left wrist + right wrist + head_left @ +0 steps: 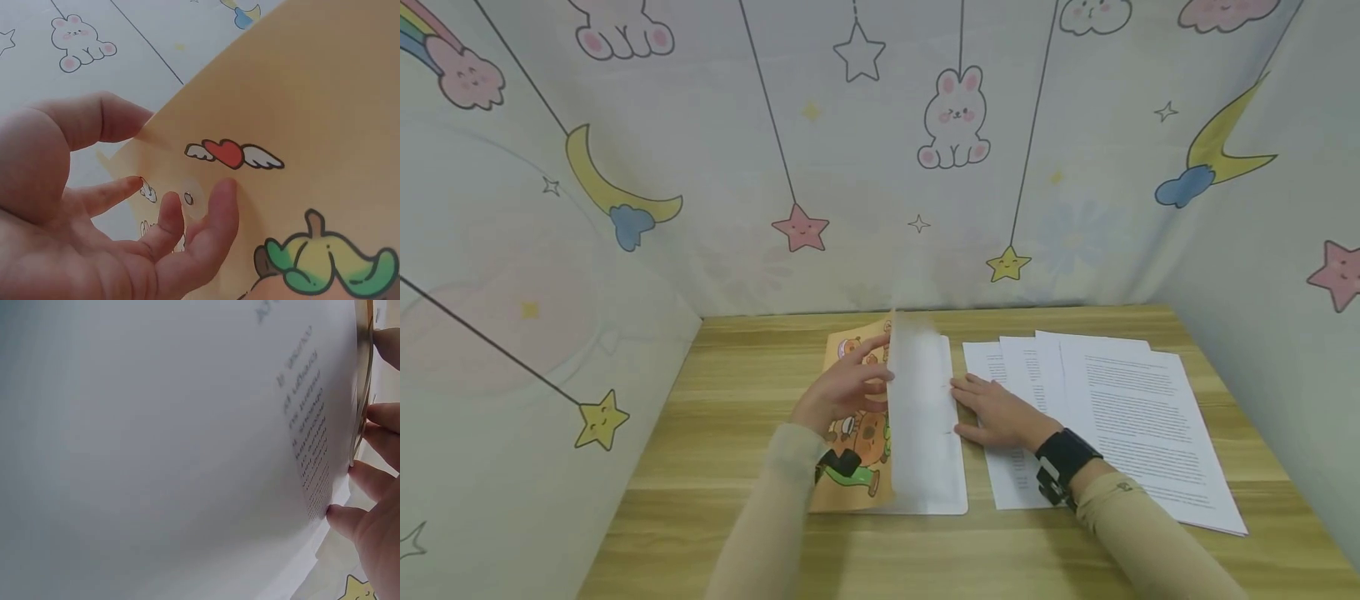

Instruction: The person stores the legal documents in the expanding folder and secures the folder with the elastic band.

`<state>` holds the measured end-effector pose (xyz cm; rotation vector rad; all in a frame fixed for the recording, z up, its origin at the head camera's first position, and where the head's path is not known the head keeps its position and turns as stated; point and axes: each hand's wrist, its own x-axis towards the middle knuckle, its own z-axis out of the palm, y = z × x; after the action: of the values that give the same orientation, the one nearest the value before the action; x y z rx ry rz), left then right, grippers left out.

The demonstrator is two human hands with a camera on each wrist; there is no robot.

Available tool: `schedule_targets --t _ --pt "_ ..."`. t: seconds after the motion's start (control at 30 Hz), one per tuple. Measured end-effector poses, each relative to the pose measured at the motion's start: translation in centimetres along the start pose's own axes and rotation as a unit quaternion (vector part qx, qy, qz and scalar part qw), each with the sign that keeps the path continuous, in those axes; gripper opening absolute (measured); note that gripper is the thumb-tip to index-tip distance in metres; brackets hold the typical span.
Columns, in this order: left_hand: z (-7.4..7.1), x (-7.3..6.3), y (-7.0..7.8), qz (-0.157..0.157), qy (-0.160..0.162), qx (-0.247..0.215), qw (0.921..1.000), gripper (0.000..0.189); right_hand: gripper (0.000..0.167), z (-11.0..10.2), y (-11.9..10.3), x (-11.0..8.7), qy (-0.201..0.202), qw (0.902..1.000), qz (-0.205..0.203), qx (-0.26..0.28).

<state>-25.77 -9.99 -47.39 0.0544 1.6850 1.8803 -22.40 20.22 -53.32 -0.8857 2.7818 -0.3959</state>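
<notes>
An orange folder with cartoon animals on its cover stands opened in front of me, its cover raised at an angle. My left hand spreads its fingers against the outer face of the cover. In the left wrist view, fingertips touch the orange face below a winged heart, and another digit reaches the cover's edge. White pages inside the folder look blurred near the top. My right hand lies flat with extended fingers at the pages' right edge. In the right wrist view, its fingertips line up along that edge.
Several printed sheets lie overlapping to the right, partly under my right wrist. The wooden table meets white cartoon-printed curtains at the back and both sides. Each wrist wears a black strap.
</notes>
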Motion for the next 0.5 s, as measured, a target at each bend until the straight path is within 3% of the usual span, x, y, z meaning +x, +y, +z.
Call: schedule_targets --t 0.5 --pt "-1.7 -1.6 0.8 0.042 -0.033 -0.025 0.9983 0.081 0.071 0.1 -0.2 0.3 0.009 1.0000 0.000 -0.003"
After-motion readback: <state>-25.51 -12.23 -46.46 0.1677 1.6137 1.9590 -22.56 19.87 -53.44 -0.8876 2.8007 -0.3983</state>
